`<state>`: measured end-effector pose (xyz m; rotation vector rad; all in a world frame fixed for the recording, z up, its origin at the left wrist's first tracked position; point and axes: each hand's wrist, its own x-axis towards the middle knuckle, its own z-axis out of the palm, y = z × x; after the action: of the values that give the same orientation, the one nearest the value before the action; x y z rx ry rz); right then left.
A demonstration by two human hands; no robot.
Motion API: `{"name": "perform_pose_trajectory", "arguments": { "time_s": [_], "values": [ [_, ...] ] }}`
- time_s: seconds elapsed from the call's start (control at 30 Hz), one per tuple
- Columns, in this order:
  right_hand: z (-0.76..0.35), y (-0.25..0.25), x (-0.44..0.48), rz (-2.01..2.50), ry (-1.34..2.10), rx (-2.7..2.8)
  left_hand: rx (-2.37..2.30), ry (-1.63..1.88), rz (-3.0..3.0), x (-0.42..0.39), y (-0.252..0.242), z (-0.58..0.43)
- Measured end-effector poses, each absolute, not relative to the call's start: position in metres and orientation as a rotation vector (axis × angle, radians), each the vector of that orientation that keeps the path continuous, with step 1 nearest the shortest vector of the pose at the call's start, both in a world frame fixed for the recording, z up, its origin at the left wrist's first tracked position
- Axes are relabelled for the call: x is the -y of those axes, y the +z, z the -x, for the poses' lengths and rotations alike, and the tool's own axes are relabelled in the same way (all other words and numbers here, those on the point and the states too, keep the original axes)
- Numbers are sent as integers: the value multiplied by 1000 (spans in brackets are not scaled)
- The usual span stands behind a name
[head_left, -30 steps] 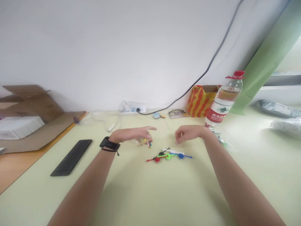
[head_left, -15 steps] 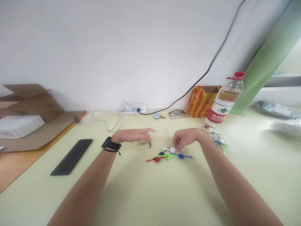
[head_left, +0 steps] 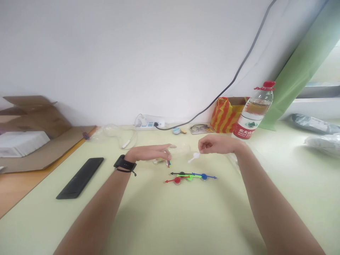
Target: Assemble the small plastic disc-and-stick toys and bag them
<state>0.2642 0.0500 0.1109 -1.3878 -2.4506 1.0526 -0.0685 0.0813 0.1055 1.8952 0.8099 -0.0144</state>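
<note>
My right hand [head_left: 212, 145] hovers above the table and pinches a small white plastic piece [head_left: 194, 157] that hangs down from its fingertips. My left hand [head_left: 151, 153], with a black watch on the wrist, grips a clear plastic bag [head_left: 178, 150] holding several coloured pieces [head_left: 167, 162]. Below and between the hands, a row of coloured arrow-shaped pieces [head_left: 190, 176] in red, black, green and blue lies on the pale green table [head_left: 170, 219].
A black phone [head_left: 80, 177] lies at the left. A water bottle [head_left: 252, 113] and a striped bag [head_left: 224, 115] stand at the back right. A power strip [head_left: 148, 124] with a cable, glasses [head_left: 199, 128] and cardboard [head_left: 37, 134] line the back and left edge.
My right hand dropped to the row of pieces, pinched the white one and lifted it up toward the bag. My left hand stayed in place with the bag.
</note>
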Motion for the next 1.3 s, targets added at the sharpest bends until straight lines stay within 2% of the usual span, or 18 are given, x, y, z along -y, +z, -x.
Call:
{"name": "perform_pose_trajectory", "arguments": {
  "time_s": [0.3,0.7,1.07,1.3],
  "values": [
    [-278,121,-47,1231,749,1899,-613,102,-1704,-83,97,65],
    [-247,122,-46,1119,903,2129,-479,123,-1514,-78,85,51],
    [-248,120,-49,1228,785,2001,-472,147,-1467,-76,85,49],
    [-246,127,-41,1090,853,1944,-486,151,-1461,-75,85,48]
  ]
}}
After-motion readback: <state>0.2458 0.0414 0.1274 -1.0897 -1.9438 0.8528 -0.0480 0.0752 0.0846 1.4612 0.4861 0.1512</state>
